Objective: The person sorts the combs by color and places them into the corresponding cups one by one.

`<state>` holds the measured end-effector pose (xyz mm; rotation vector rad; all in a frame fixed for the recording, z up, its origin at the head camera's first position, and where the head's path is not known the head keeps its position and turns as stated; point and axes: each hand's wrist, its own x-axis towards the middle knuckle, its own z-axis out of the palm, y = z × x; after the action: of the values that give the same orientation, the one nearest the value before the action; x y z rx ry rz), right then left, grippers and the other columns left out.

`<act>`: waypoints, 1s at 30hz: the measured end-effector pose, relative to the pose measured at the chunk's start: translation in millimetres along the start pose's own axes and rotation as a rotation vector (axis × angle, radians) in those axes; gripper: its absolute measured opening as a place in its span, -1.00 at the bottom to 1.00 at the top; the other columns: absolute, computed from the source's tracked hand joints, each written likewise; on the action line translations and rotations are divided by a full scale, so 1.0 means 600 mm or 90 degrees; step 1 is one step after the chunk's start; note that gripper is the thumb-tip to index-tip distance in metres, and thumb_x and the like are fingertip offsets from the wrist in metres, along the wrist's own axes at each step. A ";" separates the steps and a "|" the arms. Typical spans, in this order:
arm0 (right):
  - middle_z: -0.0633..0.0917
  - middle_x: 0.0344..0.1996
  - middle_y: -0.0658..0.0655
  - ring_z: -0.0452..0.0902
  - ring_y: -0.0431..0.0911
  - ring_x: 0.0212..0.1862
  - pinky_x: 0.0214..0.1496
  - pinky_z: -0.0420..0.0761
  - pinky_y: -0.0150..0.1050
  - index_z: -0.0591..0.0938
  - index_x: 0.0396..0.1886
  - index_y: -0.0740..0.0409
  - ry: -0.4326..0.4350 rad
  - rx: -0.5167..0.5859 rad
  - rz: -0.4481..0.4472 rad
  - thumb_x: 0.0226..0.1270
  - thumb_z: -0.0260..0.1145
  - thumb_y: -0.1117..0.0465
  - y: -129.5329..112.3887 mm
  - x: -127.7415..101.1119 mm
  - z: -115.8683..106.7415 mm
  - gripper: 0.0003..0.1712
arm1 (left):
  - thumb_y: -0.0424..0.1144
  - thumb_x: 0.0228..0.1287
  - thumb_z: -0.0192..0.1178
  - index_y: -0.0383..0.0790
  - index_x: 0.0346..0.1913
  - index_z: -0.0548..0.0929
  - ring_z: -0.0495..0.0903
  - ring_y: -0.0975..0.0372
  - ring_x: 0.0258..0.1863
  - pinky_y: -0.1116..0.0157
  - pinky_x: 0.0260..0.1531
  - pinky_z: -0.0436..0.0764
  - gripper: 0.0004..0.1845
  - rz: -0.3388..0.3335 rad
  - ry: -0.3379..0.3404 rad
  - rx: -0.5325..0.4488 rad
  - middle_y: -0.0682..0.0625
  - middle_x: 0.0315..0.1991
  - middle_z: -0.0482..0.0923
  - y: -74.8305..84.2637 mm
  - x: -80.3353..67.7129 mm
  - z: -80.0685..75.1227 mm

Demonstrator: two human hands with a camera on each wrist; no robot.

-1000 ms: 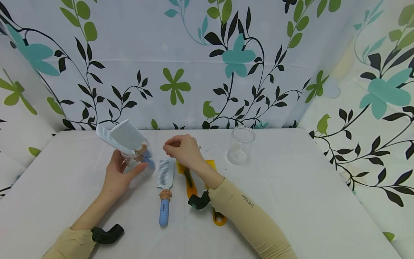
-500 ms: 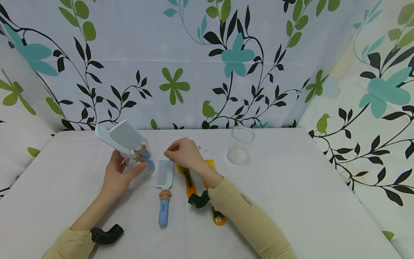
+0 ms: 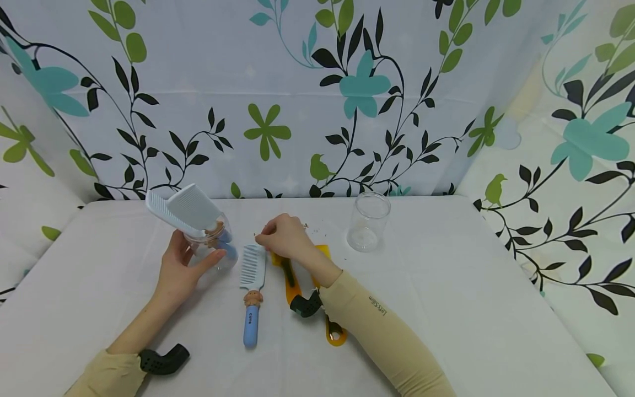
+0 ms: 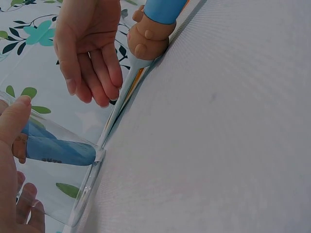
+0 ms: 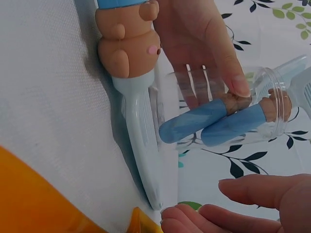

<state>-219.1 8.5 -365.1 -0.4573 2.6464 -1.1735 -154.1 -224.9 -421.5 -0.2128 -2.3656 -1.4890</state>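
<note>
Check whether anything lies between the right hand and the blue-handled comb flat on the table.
Nothing visible does. The right hand hovers just right of the blue-handled comb, over its toothed end, with only bare tablecloth between. The orange comb lies on the hand's far side.

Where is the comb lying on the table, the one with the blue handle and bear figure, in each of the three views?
Head: the blue-handled comb lies at lower centre, between the left hand and the right hand.
Left wrist: it is at top centre, seen edge-on, bear figure uppermost.
Right wrist: it is at upper left, bear figure above the pale teeth.
Shared landmark: the clear jar holding two more combs, gripped by the left hand.
</note>
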 end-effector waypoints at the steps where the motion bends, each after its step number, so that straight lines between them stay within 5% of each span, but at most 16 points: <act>1: 0.70 -0.55 -0.02 0.50 -0.20 -0.54 -0.54 0.46 -0.44 0.77 -0.15 0.16 0.002 -0.003 0.005 0.36 0.36 0.06 0.001 0.000 0.000 -0.73 | -0.34 0.26 0.36 0.07 0.53 0.13 0.24 0.18 0.47 0.41 0.44 0.27 -0.12 -0.001 0.000 -0.001 -0.07 0.43 0.25 0.000 0.000 0.000; 10: 0.76 -0.53 0.11 0.58 -0.15 -0.56 -0.55 0.49 -0.44 0.77 -0.31 0.16 -0.035 0.010 0.031 0.32 0.40 0.09 0.000 -0.001 0.002 -0.78 | -0.35 0.25 0.36 0.05 0.52 0.15 0.26 0.31 0.43 0.46 0.42 0.28 -0.14 0.002 0.003 -0.008 -0.03 0.41 0.27 0.001 0.000 0.000; 30: 0.76 -0.49 0.09 0.73 -0.10 -0.48 -0.46 0.69 -0.39 0.76 -0.18 0.24 -0.048 0.073 0.060 0.31 0.41 0.14 0.003 0.004 0.015 -0.75 | -0.38 0.24 0.36 0.05 0.53 0.14 0.24 0.32 0.44 0.51 0.40 0.27 -0.11 0.013 0.003 -0.009 -0.02 0.42 0.27 0.000 0.001 0.001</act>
<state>-219.1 2.6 -372.3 -0.3461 2.4932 -1.2454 -154.8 -224.5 -421.4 -0.2362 -2.3420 -1.4955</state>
